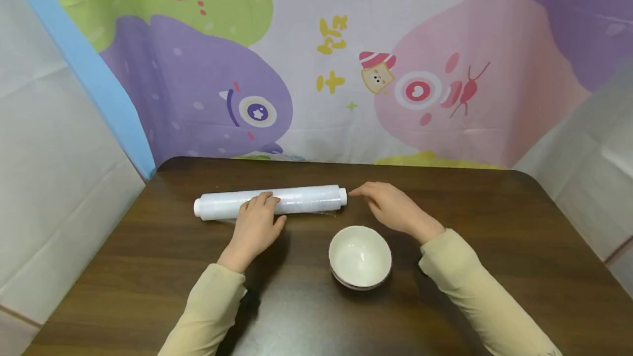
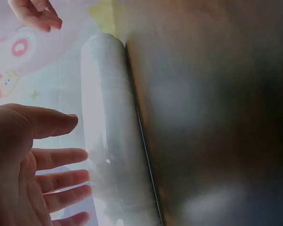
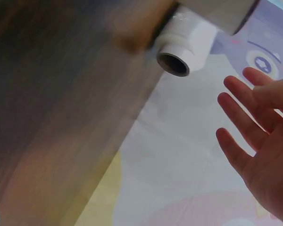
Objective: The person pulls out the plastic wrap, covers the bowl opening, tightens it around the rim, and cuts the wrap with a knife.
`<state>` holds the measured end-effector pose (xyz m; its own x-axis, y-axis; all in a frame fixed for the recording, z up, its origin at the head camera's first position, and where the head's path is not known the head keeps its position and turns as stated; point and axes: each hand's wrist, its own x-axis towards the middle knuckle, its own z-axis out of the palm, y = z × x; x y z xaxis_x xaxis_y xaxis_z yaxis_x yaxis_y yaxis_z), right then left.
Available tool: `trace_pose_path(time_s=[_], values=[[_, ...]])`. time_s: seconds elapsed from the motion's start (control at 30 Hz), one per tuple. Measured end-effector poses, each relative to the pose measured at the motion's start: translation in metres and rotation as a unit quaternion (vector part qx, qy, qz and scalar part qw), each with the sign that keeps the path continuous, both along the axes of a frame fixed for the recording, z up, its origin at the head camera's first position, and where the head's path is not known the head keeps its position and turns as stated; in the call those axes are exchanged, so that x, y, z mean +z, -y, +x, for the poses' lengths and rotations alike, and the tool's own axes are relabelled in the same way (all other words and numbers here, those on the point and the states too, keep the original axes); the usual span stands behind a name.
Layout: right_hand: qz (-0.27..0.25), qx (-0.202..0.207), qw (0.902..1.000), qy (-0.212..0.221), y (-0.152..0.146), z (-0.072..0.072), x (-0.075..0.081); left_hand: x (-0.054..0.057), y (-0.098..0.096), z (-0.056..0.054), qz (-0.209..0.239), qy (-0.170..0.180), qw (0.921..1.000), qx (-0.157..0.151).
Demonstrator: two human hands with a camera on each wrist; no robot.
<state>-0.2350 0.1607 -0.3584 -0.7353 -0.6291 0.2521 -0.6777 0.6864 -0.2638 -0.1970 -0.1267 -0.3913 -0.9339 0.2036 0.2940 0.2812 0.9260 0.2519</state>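
Observation:
A roll of plastic wrap [image 1: 306, 200] lies crosswise on the brown table, its white core showing at both ends. My left hand [image 1: 256, 226] is over the roll's middle, with straight fingertips right at its surface; in the left wrist view the fingers [image 2: 61, 181] are spread beside the wrap [image 2: 111, 122]. My right hand [image 1: 393, 206] hovers just off the roll's right end, fingers extended and holding nothing. The right wrist view shows the hollow core end [image 3: 174, 63] apart from that hand [image 3: 259, 122]. A white bowl [image 1: 360, 257] stands nearer me, between the forearms.
The dark wooden table [image 1: 148, 268] has rounded far corners. Behind it hangs a cartoon-printed curtain [image 1: 306, 70], with pale cloth [image 1: 44, 180] on the left side. The bowl's rim [image 3: 236, 28] comes into the top of the right wrist view.

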Motion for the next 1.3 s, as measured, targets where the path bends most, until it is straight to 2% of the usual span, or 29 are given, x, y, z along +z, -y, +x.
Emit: trace_pose_path(time_s=[0.2,0.4,0.57,0.73,0.83,0.93,1.1,1.2,1.3], values=[[0.055,0.018,0.9978,0.031,0.018,-0.018,-0.002,0.002,0.004,-0.014,-0.019,-0.013,0.9997,0.000],[0.100,0.042,0.9937,0.028,0.038,-0.035,-0.001,0.005,0.010,-0.023,-0.017,-0.025,0.9995,-0.004],[0.111,0.040,0.9928,0.016,0.047,-0.042,0.002,0.007,0.016,-0.024,0.001,-0.052,0.9986,0.012],[0.125,0.029,0.9914,0.028,0.052,-0.043,-0.003,0.004,0.024,-0.020,-0.001,-0.072,0.9968,0.035],[0.130,0.012,0.9914,0.013,0.054,-0.045,-0.007,0.002,0.030,-0.022,-0.004,-0.091,0.9948,0.044],[0.128,-0.003,0.9914,-0.025,0.058,-0.047,-0.010,0.002,0.036,-0.027,-0.002,-0.111,0.9922,0.056],[0.119,-0.005,0.9889,-0.089,0.063,-0.051,-0.013,0.005,0.049,-0.032,-0.002,-0.106,0.9913,0.078],[0.115,-0.010,0.9889,-0.094,0.063,-0.053,-0.015,0.005,0.056,-0.034,-0.004,-0.097,0.9922,0.078],[0.106,-0.015,0.9915,-0.074,0.061,-0.053,-0.015,0.004,0.059,-0.035,-0.001,-0.090,0.9931,0.076]])
